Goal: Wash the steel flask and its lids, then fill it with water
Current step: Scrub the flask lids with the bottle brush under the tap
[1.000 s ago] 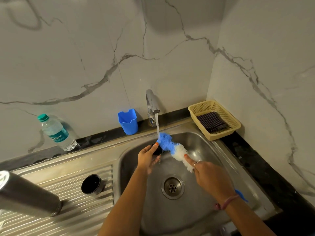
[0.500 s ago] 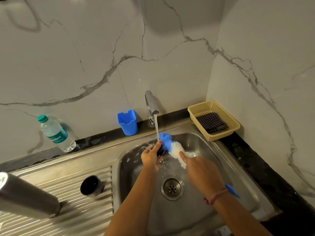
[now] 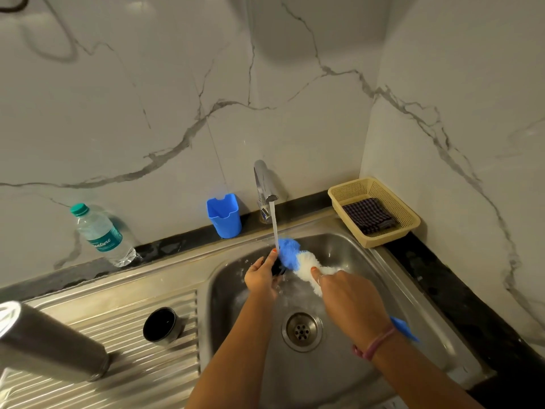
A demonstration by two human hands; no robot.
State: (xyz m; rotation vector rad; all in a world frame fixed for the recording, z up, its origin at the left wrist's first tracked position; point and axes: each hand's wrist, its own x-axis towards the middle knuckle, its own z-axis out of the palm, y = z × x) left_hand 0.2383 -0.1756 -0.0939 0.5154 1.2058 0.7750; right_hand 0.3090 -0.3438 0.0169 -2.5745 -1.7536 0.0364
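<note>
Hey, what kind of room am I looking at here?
Most likely a home kitchen sink area: a steel sink with a ribbed draining board, a running tap on a marble-look wall, and a dishcloth basket in the corner.

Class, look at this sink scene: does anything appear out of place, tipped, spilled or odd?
Nothing stands out. The steel flask stands on the drainboard, the cup lid beside it, and tap water runs into the sink.

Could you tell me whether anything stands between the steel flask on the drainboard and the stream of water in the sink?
Yes: both hands work under the stream, the left hand holding a small dark lid, the right hand scrubbing it with the brush. The flask also stands behind the cup lid.
</note>
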